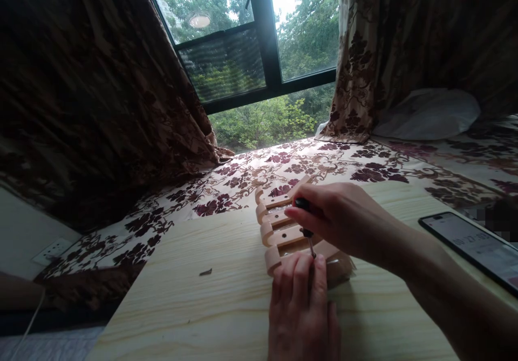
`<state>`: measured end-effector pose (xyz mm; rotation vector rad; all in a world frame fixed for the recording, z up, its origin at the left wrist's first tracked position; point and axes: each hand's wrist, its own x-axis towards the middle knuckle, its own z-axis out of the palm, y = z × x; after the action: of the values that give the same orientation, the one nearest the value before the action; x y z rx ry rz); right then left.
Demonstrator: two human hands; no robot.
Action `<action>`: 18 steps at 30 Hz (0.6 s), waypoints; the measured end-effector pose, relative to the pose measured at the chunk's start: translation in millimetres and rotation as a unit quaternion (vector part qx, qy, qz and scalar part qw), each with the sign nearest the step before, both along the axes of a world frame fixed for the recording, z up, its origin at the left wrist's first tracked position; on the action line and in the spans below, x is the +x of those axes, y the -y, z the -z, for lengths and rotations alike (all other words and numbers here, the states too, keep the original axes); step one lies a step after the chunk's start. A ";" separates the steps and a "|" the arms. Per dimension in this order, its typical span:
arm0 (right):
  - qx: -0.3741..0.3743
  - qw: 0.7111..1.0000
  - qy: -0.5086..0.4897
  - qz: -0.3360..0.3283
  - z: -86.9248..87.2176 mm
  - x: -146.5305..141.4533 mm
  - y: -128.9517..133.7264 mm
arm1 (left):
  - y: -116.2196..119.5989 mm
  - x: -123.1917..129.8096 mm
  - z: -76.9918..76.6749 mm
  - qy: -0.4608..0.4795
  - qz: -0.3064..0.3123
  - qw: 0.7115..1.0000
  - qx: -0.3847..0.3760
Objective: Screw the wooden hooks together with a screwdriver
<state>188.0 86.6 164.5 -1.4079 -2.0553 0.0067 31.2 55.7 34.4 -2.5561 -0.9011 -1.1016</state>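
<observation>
A small pale wooden rack (284, 236) with several curved-end slats lies on the table, dark screw heads showing along the slats. My right hand (327, 210) is closed around the black handle of a screwdriver (308, 233), which is tilted slightly. Its metal shaft points down at the nearest slat, and the tip is close to my left fingertips. My left hand (301, 301) presses on the near end of the rack, with fingers either side of the screwdriver tip. Whether a screw sits under the tip is hidden by the fingers. Clear plastic shows between and beneath the slats.
The rack rests on a light wood-grain table (194, 307). A small dark metal piece (205, 272) lies left of my hands. On the right a phone (469, 247) displays a running timer. Beyond are a floral-covered ledge (259, 172), patterned curtains (352, 91) and a window (275, 53).
</observation>
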 end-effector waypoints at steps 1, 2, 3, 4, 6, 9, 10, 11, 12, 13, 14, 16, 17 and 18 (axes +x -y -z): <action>0.006 1.000 0.004 0.011 0.3 -1.2 -0.4 | 0.1 0.7 0.6 0.002 0.001 1.000 0.000; 0.015 1.000 0.001 0.009 0.3 -1.8 0.0 | 0.2 1.1 1.0 0.005 0.001 1.000 0.000; 0.021 1.000 -0.006 -0.009 -0.1 -1.8 1.3 | 0.2 1.3 1.2 0.009 0.001 1.000 -0.001; 0.024 0.999 -0.017 -0.039 -0.7 -1.3 3.0 | 0.2 1.5 1.3 0.014 0.002 1.000 -0.002; 0.019 0.994 -0.036 -0.102 -1.9 0.7 6.3 | 0.0 1.6 1.2 0.023 0.008 1.000 0.000; 0.007 0.991 -0.037 -0.125 -2.0 3.4 6.4 | -0.8 1.9 1.9 0.029 0.014 0.999 0.001; 0.008 0.993 -0.032 -0.110 -1.3 3.9 5.0 | -1.2 2.1 2.5 0.029 0.014 0.999 0.000; 0.009 0.996 -0.025 -0.087 -0.3 4.0 3.3 | -1.6 2.3 3.2 0.030 0.012 0.999 -0.001; 0.012 0.998 -0.017 -0.061 0.7 4.1 1.6 | -1.9 2.5 4.0 0.031 0.011 0.999 -0.002; 0.015 0.999 -0.009 -0.034 1.6 4.0 0.3 | -2.1 2.8 4.8 0.031 0.011 0.999 -0.001; 0.019 1.000 -0.004 -0.013 2.2 4.1 -0.3 | -2.2 3.0 5.5 0.031 0.010 0.999 0.000; 0.029 1.000 -0.004 -0.007 2.2 4.7 0.8 | -1.9 3.5 6.0 0.027 0.009 1.000 0.000; 0.033 0.999 -0.010 -0.023 1.5 5.2 2.4 | -1.7 3.7 5.8 0.025 0.010 1.000 -0.001; 0.032 0.998 -0.019 -0.049 0.4 5.8 4.3 | -1.4 3.8 5.1 0.025 0.009 1.000 -0.002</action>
<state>193.8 82.2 164.1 -1.2578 -2.0742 0.0083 35.0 57.1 29.3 -2.5555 -0.8947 -1.1762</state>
